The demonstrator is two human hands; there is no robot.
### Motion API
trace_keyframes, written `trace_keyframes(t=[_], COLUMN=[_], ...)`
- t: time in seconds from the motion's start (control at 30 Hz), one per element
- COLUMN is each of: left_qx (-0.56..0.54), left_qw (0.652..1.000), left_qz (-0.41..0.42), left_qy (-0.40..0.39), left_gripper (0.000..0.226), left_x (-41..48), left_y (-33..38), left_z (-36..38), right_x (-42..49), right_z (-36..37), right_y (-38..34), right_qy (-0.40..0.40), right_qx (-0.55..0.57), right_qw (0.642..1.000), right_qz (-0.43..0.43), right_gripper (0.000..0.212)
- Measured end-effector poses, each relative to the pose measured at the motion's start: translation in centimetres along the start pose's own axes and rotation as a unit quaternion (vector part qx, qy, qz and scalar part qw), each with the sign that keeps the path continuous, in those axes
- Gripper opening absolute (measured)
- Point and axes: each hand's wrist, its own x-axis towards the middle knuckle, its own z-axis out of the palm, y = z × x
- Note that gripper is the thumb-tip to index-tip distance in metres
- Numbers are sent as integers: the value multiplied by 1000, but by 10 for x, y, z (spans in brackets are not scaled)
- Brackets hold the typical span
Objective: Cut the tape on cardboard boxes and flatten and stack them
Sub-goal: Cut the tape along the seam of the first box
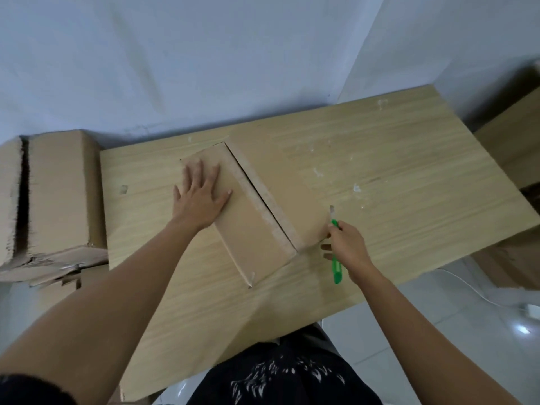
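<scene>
A brown cardboard box (254, 226) lies on the wooden table (394, 176), its top seam split open with strips of tape along both flap edges. My left hand (200, 197) rests flat with spread fingers on the left flap. My right hand (347, 247) grips a green utility knife (336, 258) at the box's near right corner. The blade points up and away, just beside the right flap's edge.
Opened cardboard boxes (55, 197) stand off the table's left end, with torn flattened pieces below them. More cardboard (514, 147) sits past the right end. The floor is white tile with a white cable at lower right. White walls stand behind.
</scene>
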Motion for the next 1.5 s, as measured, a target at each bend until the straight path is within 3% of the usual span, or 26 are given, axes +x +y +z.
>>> trace_keyframes(t=[0.13,0.2,0.3,0.4,0.5,0.6,0.73,0.87,1.0,1.13,1.5], left_qx=[47,90,155,158,85,9,56,141,212,235,261], left_qw=[998,992,978,975,985,992,988,978,960,950,942], left_qz=[-37,-52,-24,-25,3,61,142,112,86,95,127], left_qy=[18,71,139,151,152,110,35,-101,-164,-181,-170], left_gripper=[80,83,68,55,45,43,59,75,98,120,113], left_x=[-17,-37,-64,-71,-63,-37,-2,50,72,78,75], left_y=[3,8,8,8,32,82,157,201,211,215,217], left_z=[0,3,6,0,-6,-11,-6,25,41,40,36], right_x=[6,19,38,44,38,30,23,27,33,34,42], right_z=[9,14,18,13,1,-5,-12,-15,-13,-14,-12], right_y=[-17,-27,-32,-26,-15,-3,10,19,20,22,15], right_qy=[8,-5,-38,-65,-52,-48,-96,-99,-145,-186,-204], right_qx=[91,111,130,207,236,179,131,74,66,79,79], right_qw=[996,993,990,976,970,982,986,992,987,978,971], right_qz=[-3,-28,-35,4,26,30,26,-11,-30,-44,-101], right_gripper=[25,22,27,29,26,22,25,34,33,35,33])
